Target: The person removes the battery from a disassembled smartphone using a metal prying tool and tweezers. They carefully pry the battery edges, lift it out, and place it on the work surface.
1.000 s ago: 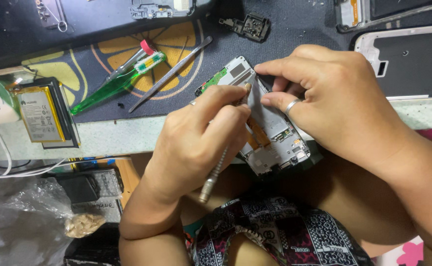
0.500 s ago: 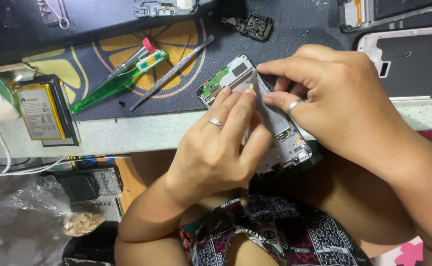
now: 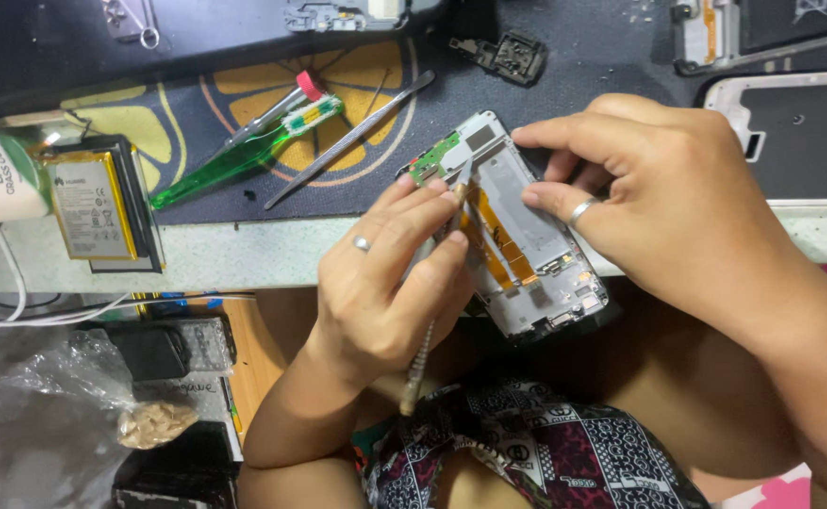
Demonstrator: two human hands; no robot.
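A desk (image 3: 244, 254) with a dark work mat (image 3: 574, 57) fills the upper view. At its front edge, the person's right hand (image 3: 678, 203) steadies an opened phone frame (image 3: 527, 236), fingertips pinching its upper side, grip closed on it. The frame juts off the desk edge over the lap. The left hand (image 3: 385, 283) has its grip closed around a thin metal screwdriver (image 3: 428, 325), tip on the frame's orange flex cable (image 3: 494, 240). To the left lie a phone battery (image 3: 88, 207), green tweezers (image 3: 244, 155) and grey tweezers (image 3: 347, 139).
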